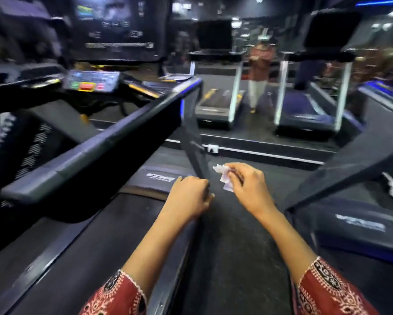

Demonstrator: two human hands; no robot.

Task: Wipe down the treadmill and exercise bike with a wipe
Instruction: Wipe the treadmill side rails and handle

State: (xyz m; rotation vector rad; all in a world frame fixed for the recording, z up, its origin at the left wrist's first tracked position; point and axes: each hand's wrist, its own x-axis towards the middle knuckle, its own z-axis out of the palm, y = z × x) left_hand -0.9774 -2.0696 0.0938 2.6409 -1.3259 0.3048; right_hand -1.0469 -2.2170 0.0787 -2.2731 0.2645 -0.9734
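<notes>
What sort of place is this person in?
Most likely a gym: a near treadmill with its button console at left, a second treadmill at right, two farther treadmills ahead. The right hand pinches a wipe.

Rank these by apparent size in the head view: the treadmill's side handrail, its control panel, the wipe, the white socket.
1. side handrail
2. control panel
3. wipe, partly hidden by the right hand
4. white socket, close to the wipe in size; it is farther off, so this last rank is unsure
</notes>
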